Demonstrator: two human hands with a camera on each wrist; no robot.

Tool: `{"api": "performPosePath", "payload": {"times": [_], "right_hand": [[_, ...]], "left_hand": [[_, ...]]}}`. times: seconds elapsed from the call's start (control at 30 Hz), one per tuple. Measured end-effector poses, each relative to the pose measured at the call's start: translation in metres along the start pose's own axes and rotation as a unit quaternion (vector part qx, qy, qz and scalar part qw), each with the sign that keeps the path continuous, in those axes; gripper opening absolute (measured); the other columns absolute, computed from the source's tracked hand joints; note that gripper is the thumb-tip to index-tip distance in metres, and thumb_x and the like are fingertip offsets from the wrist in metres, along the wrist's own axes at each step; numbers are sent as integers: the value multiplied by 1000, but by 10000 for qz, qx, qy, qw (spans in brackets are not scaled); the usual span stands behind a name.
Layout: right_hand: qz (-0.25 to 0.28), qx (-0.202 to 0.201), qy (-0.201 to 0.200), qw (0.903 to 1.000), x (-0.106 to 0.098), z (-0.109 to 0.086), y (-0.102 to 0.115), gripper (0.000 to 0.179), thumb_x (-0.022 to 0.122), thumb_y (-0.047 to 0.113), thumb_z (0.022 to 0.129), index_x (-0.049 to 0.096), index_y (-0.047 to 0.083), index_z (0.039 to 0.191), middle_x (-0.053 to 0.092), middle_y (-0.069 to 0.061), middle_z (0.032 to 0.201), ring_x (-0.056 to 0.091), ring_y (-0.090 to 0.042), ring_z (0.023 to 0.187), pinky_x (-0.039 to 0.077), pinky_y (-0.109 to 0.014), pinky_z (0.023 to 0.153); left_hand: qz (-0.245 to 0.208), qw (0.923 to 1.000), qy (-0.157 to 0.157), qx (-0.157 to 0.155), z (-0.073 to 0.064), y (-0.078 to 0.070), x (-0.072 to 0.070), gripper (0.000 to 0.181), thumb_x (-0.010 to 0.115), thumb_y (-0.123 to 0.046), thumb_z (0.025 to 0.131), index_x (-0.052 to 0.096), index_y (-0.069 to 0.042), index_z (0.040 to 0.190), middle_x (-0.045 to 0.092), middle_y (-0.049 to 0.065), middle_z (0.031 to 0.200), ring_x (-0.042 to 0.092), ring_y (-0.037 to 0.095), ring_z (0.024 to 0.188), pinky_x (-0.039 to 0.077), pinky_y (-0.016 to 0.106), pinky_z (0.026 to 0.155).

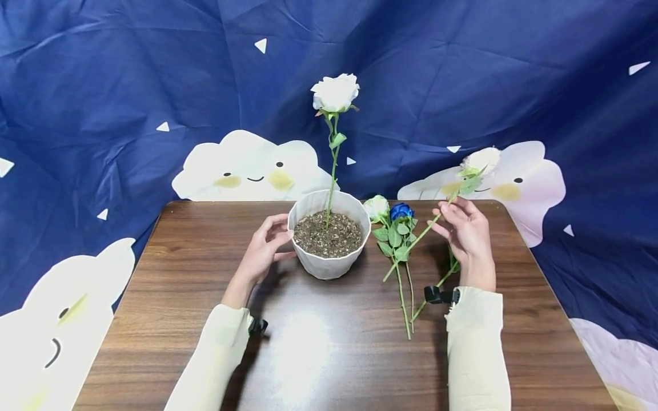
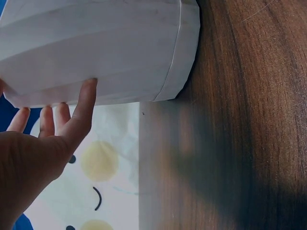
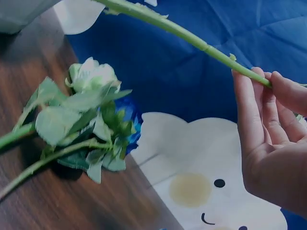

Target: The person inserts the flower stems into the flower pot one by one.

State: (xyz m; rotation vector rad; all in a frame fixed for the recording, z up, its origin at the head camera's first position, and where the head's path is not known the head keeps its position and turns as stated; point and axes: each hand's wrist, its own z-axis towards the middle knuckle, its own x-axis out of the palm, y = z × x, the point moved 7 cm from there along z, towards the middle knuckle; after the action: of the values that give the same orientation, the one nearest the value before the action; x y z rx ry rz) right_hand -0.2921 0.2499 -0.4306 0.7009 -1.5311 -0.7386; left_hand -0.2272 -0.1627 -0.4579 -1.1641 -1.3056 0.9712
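Observation:
A white faceted flower pot full of soil stands on the table, and a white rose rises upright from the soil. My left hand rests its spread, fairly straight fingertips against the pot's left side; the left wrist view shows those fingers touching the wall. To the right, my right hand pinches the green stem of another pale rose between thumb and fingers. That rose is tilted, its head up to the right and its stem end down to the left, above the lying flowers.
Right of the pot lie a greenish-white rose and a blue rose, stems toward the front. Another stem lies partly hidden beneath my right wrist. Behind the wooden table hangs a blue cloth with clouds.

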Motion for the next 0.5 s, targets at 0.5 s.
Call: {"api": "performPosePath", "payload": {"times": [0.5], "right_hand": [[596,-363,649,9954,36,-2,19,18,60,-15,93,53,-1,101,68,-18,87,72,-28,78,64,-48,71]], "left_hand": [[54,10000,-5,17,1,1,-1,49,61,-7,99,44,-4,145,45,15,127,54,22,107,60,56,91]]}}
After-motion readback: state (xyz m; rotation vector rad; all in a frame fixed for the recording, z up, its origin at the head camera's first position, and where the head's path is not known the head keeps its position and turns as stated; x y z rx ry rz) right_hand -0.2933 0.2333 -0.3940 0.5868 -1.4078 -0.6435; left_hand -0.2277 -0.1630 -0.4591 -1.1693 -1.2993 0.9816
